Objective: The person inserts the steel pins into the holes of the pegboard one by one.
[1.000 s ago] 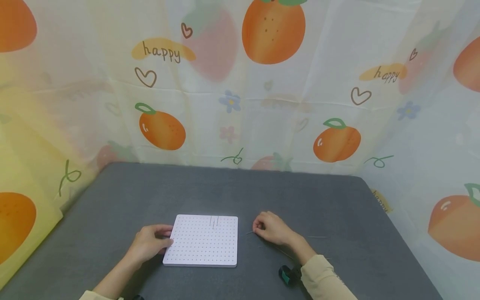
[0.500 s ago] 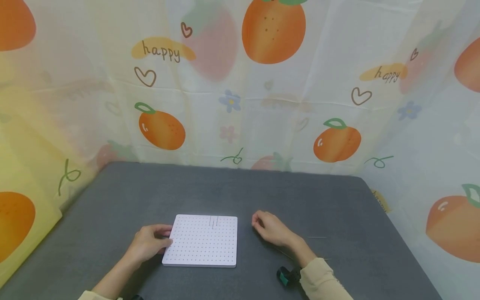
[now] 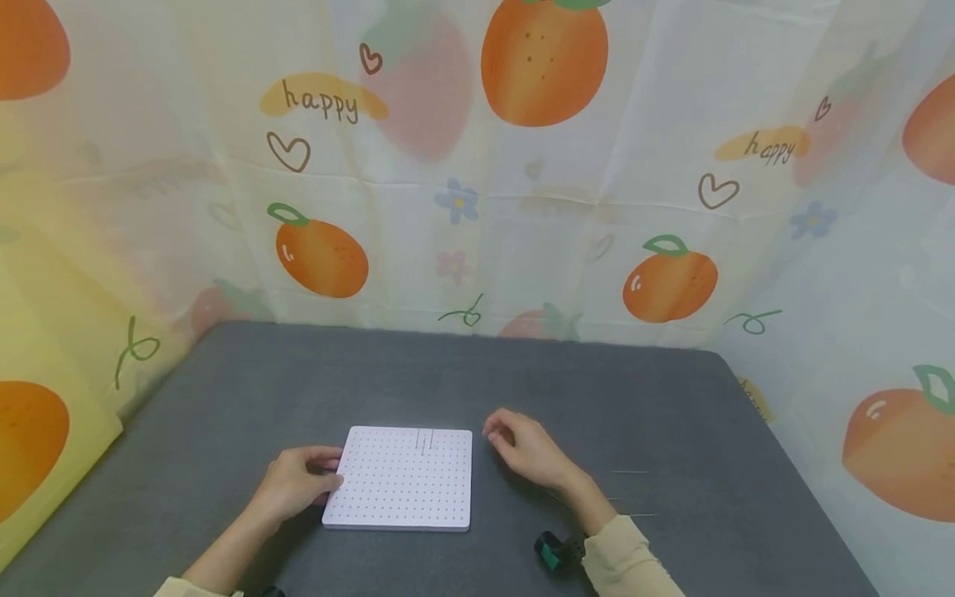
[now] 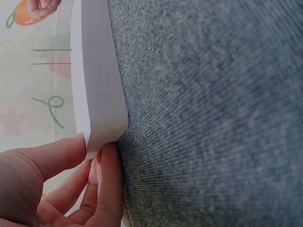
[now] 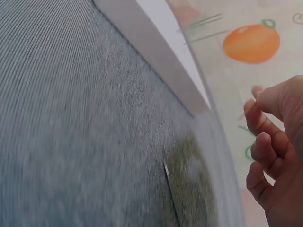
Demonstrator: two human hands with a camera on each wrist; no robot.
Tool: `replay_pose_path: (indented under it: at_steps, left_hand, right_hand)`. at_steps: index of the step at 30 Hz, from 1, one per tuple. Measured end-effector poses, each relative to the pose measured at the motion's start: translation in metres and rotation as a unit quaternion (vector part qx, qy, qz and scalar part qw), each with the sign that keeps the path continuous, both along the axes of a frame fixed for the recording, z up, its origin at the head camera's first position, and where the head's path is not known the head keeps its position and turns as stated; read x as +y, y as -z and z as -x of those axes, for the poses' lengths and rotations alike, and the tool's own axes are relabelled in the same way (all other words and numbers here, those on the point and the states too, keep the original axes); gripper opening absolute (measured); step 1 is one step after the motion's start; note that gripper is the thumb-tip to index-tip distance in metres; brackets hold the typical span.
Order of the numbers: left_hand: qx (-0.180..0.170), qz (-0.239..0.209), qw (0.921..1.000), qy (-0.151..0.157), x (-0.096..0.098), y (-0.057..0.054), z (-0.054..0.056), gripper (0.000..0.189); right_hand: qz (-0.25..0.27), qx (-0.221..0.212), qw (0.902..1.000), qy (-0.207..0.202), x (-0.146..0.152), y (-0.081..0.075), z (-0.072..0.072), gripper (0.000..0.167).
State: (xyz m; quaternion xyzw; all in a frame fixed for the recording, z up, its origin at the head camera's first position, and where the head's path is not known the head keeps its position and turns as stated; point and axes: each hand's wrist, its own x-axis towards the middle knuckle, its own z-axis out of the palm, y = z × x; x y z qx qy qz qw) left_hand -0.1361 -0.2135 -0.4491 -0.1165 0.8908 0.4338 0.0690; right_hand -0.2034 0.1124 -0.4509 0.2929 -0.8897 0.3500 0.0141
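From the head view, I see the white pegboard (image 3: 395,489) lying flat on the grey tabletop (image 3: 448,377), three thin upright pins (image 3: 424,446) standing near its far edge. The left hand (image 3: 289,485) grips the board's left edge between thumb and fingers. The right hand (image 3: 525,448) hovers just beside the right edge, thumb and forefinger nearly together; whether they hold anything I cannot tell. Loose pins (image 3: 630,472) lie farther right, and a fruit-printed curtain (image 3: 537,240) hangs behind.
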Motion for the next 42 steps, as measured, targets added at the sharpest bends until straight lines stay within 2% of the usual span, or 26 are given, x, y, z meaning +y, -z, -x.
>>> replay_pose_path:
  at_steps: [3,10,16,20,30,42]
  left_hand:
    - [0.001,0.002,1.0,0.001,0.0,0.0,0.0,0.041]
    - [0.002,0.0,1.0,0.0,-0.001,0.0,0.0,0.041]
    - [-0.004,0.004,1.0,0.001,-0.002,0.001,-0.001,0.041]
    - [-0.006,0.003,1.0,-0.001,-0.001,0.0,-0.002,0.041]
    - [-0.002,0.0,1.0,-0.001,-0.001,-0.001,-0.001,0.041]
    - [-0.006,0.002,1.0,0.001,0.0,-0.001,0.001,0.041]
  right_hand:
    - [0.008,-0.005,0.9999,0.007,-0.006,-0.002,-0.001,0.006]
    - [0.026,0.021,0.9991,0.025,-0.02,-0.002,-0.004,0.007]
    - [0.046,0.021,0.9972,0.055,-0.034,-0.001,-0.009,0.006]
    - [0.053,0.036,0.9954,0.071,-0.045,0.001,-0.012,0.005]
    - [0.032,0.035,0.9934,0.105,-0.067,0.002,-0.018,0.004]
    - [0.007,0.031,0.9936,0.109,-0.077,0.006,-0.022,0.005]
